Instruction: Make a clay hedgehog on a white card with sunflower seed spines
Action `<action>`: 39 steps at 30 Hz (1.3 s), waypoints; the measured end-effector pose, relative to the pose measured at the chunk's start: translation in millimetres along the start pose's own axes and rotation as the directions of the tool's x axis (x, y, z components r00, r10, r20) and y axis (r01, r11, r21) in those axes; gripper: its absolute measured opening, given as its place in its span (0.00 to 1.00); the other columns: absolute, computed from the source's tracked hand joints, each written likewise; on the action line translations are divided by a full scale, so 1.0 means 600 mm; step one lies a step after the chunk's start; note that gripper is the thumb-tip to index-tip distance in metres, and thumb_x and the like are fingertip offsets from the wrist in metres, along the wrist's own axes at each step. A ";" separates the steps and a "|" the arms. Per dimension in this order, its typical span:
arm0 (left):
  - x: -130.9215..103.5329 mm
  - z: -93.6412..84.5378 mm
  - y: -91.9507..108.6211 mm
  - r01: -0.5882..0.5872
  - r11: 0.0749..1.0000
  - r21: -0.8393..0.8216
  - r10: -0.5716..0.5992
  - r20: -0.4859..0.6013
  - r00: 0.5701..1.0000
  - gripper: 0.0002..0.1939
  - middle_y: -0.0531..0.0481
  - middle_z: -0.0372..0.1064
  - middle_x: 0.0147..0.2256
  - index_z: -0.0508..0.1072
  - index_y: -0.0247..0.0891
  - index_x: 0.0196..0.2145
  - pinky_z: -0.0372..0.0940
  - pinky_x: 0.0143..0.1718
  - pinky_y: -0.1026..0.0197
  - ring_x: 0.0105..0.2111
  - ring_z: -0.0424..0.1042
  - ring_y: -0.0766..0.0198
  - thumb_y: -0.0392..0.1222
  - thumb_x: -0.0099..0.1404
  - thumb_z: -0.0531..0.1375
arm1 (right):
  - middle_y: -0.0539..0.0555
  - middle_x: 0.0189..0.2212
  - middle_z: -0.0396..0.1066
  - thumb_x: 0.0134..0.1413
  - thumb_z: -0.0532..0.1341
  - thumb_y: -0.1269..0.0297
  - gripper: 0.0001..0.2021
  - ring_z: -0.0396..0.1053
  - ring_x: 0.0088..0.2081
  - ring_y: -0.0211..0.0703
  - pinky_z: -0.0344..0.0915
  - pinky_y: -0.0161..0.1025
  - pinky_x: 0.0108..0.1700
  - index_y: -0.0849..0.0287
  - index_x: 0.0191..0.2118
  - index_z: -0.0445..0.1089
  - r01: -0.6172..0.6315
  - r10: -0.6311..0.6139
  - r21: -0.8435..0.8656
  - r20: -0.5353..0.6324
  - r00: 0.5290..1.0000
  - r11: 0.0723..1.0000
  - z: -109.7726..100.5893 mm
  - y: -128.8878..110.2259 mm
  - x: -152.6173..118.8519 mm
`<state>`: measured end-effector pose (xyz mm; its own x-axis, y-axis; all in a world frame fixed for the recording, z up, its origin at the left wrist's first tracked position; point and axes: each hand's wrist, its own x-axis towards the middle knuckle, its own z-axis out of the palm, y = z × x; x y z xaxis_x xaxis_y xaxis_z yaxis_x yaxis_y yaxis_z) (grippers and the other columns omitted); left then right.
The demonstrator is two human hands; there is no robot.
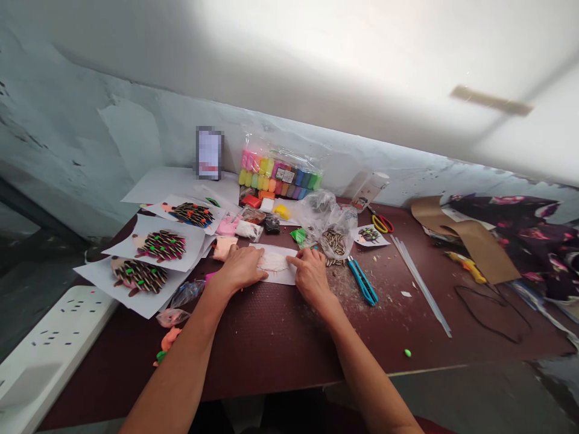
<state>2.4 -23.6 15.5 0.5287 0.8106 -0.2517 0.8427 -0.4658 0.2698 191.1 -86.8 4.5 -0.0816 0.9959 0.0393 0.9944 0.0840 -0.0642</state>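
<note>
A small white sheet of paper (275,278) with a faint rounded outline drawn on it lies on the table in front of me. My left hand (242,266) rests over its left edge, palm down, thumb stretched onto the paper. At the right edge lies my right hand (311,272), its index finger extended on the sheet and the other fingers bent, partly hidden. Just beyond the right hand are a plastic bag of striped seeds (335,242) and a green clay packet (298,235). A blue utility knife (362,282) lies to its right.
Sheets with hedgehog figures (160,246) are stacked left, above a white power strip (58,331). Behind are clay packs (280,175) and a phone (209,152). Scissors (382,223), clear glue sticks (423,289), a yellow glue gun (470,267) and its cord lie right.
</note>
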 end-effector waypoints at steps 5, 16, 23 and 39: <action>-0.001 -0.001 0.000 -0.002 1.000 0.004 0.002 0.002 1.000 0.24 0.36 0.73 0.51 0.72 0.37 0.52 0.56 0.53 0.46 0.55 0.68 0.41 0.50 0.60 0.59 | 0.56 0.45 0.67 0.65 0.53 0.71 0.18 0.58 0.45 0.47 0.47 0.43 0.46 0.47 0.51 0.74 0.020 -0.020 -0.026 0.002 1.000 0.999 -0.002 -0.004 -0.002; 0.000 -0.003 0.001 -0.005 1.000 0.002 0.005 0.005 1.000 0.24 0.35 0.73 0.52 0.72 0.37 0.51 0.57 0.53 0.45 0.54 0.68 0.41 0.50 0.60 0.59 | 0.57 0.46 0.67 0.65 0.52 0.70 0.17 0.57 0.46 0.48 0.47 0.43 0.47 0.49 0.50 0.75 0.022 -0.021 -0.056 0.020 1.000 0.998 -0.011 -0.007 -0.012; 0.003 0.001 -0.001 -0.001 1.000 -0.006 0.001 0.002 1.000 0.25 0.36 0.73 0.52 0.71 0.38 0.52 0.56 0.54 0.44 0.54 0.68 0.41 0.50 0.59 0.59 | 0.57 0.46 0.67 0.64 0.53 0.70 0.17 0.57 0.47 0.49 0.47 0.44 0.49 0.49 0.48 0.76 0.020 -0.017 -0.041 0.060 0.998 0.999 -0.018 -0.010 -0.020; 0.003 0.004 -0.002 -0.013 1.000 0.000 0.013 -0.008 1.000 0.25 0.35 0.72 0.53 0.71 0.38 0.52 0.56 0.54 0.44 0.55 0.68 0.41 0.51 0.60 0.59 | 0.59 0.46 0.67 0.64 0.51 0.71 0.20 0.57 0.48 0.51 0.47 0.46 0.52 0.48 0.55 0.72 0.089 -0.083 -0.067 0.088 0.993 0.994 -0.023 -0.032 -0.048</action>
<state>2.2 -22.4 12.5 0.5386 0.8075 -0.2407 0.8359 -0.4761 0.2732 175.2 -117.4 18.6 -0.1689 0.9847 -0.0433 0.9855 0.1693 0.0065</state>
